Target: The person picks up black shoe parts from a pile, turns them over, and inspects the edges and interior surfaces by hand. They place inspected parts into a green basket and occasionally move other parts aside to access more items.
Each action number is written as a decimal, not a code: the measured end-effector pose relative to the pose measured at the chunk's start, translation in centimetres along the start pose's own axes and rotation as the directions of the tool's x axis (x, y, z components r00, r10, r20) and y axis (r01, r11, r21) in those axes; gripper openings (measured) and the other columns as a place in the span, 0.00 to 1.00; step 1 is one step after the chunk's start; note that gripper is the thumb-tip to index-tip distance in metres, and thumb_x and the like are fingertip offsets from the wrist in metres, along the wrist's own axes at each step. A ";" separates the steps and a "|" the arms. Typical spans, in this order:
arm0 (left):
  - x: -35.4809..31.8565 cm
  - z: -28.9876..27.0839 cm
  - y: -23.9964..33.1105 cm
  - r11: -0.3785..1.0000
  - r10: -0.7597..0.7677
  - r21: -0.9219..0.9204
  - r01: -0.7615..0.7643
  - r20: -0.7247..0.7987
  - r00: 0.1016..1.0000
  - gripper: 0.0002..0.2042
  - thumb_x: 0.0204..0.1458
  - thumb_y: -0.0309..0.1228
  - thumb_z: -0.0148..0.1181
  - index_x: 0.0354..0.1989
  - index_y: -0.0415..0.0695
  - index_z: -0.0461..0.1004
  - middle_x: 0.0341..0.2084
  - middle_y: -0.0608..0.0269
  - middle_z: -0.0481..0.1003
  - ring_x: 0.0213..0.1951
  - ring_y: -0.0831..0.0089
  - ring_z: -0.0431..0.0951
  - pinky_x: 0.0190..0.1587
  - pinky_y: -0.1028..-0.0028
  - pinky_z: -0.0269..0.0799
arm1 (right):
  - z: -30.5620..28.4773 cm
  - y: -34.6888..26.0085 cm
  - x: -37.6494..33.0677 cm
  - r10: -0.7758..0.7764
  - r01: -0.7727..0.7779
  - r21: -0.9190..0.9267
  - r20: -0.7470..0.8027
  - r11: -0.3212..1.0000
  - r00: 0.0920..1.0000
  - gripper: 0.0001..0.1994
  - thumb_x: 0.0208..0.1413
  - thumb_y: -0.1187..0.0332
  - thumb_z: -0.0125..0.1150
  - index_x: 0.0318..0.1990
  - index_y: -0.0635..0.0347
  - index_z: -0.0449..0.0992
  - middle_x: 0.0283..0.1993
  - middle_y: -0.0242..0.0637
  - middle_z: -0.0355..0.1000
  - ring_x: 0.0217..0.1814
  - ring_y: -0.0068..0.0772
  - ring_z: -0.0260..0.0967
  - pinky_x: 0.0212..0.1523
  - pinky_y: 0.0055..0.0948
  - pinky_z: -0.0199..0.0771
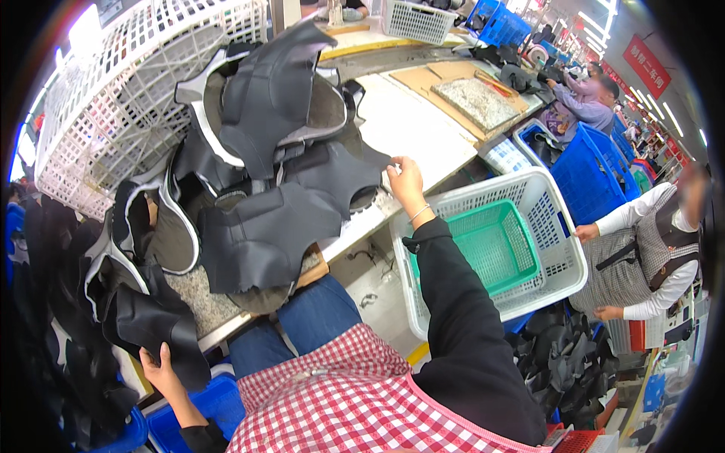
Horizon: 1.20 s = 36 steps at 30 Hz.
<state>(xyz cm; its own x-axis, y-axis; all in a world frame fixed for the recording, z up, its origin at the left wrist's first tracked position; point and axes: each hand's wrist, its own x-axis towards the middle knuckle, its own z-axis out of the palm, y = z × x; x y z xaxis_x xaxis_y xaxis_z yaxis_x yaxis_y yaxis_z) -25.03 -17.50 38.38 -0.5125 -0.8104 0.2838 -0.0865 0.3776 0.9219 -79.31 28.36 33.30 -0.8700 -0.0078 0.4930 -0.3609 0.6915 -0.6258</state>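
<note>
Black leather shoe uppers point(272, 230) with grey lining and pale edges are heaped on the worktable before me. At the lower left, my left hand point(160, 371) grips the lower edge of one black upper point(151, 325), its fingers and thumb closed at the rim. My right hand point(408, 185) reaches across to the right side of the heap. Its fingers pinch the pointed end of another black upper point(332, 170) that lies flat near the table's edge. A larger upper point(272, 98) rests on top of the pile, its lining partly showing.
A white basket point(487, 181) holding a green basket point(491, 245) stands right of the table. A white perforated crate point(113, 106) leans at the far left. Blue bins point(593, 170) stand farther right. A person in a grey checked apron point(627, 257) touches the white basket's side.
</note>
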 end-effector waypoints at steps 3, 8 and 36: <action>0.3 0.2 0.4 0.999 -0.002 0.032 0.002 -0.013 1.000 0.18 0.60 0.25 0.65 0.57 0.33 0.72 0.49 0.59 0.77 0.50 0.72 0.74 0.57 0.75 0.66 | 1.6 2.4 4.8 0.044 -0.043 0.044 -0.024 0.998 0.999 0.24 0.61 0.56 0.64 0.57 0.66 0.76 0.58 0.54 0.75 0.61 0.51 0.72 0.61 0.41 0.72; 0.0 0.5 0.7 0.999 -0.029 0.017 0.029 -0.025 0.999 0.19 0.60 0.26 0.66 0.56 0.32 0.71 0.49 0.59 0.77 0.49 0.72 0.74 0.57 0.75 0.67 | 5.4 6.8 11.4 0.508 -0.436 0.549 0.024 0.713 0.861 0.35 0.65 0.45 0.55 0.64 0.72 0.69 0.66 0.63 0.69 0.72 0.55 0.62 0.70 0.43 0.61; 1.9 -0.5 -1.2 0.975 -0.140 0.157 0.158 -0.122 0.983 0.29 0.61 0.31 0.67 0.65 0.27 0.65 0.58 0.54 0.74 0.53 0.70 0.74 0.60 0.73 0.67 | 3.7 8.4 16.9 0.318 -0.023 -0.655 0.336 0.755 0.886 0.37 0.67 0.41 0.48 0.75 0.54 0.58 0.82 0.39 0.49 0.84 0.46 0.42 0.76 0.61 0.46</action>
<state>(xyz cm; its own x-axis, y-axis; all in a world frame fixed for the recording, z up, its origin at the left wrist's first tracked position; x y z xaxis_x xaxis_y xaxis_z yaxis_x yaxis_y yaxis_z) -25.48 -19.70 37.94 -0.3870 -0.9038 0.1825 -0.2998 0.3105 0.9020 -98.30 31.31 34.13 -0.9990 -0.0294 0.0347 -0.0323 0.9956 -0.0879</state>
